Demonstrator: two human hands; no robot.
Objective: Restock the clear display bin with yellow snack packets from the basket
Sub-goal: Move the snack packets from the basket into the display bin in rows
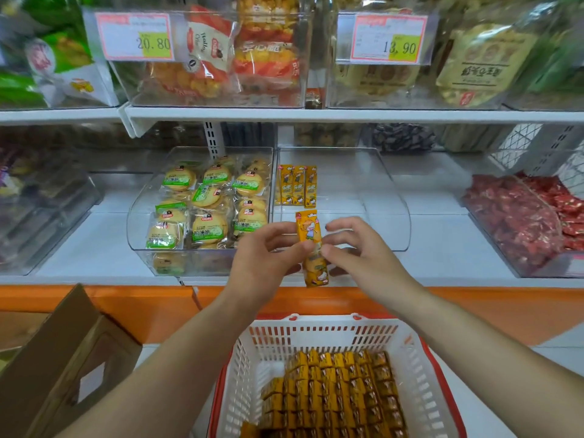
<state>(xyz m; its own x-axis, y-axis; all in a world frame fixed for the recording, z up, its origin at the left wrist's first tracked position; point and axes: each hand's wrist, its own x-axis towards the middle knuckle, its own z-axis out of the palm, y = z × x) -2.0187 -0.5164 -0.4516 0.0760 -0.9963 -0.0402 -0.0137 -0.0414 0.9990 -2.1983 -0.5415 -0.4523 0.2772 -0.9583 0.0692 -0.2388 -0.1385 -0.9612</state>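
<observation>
A yellow snack packet (309,229) stands upright between my hands, in front of the clear display bin (392,197). My left hand (268,257) pinches it from the left with curled fingers. My right hand (357,248) pinches it from the right; a second yellow packet (314,270) hangs just below, between both hands. Three yellow packets (295,184) lie side by side at the bin's back left. The white basket (271,343) with red trim sits below, holding several rows of yellow packets (335,387).
A neighbouring clear bin (139,222) on the left holds round green-labelled biscuit packs. A bin of red packets (518,222) stands at the right. Above runs a shelf (284,115) with more bins and price tags. A cardboard box (63,358) sits at lower left.
</observation>
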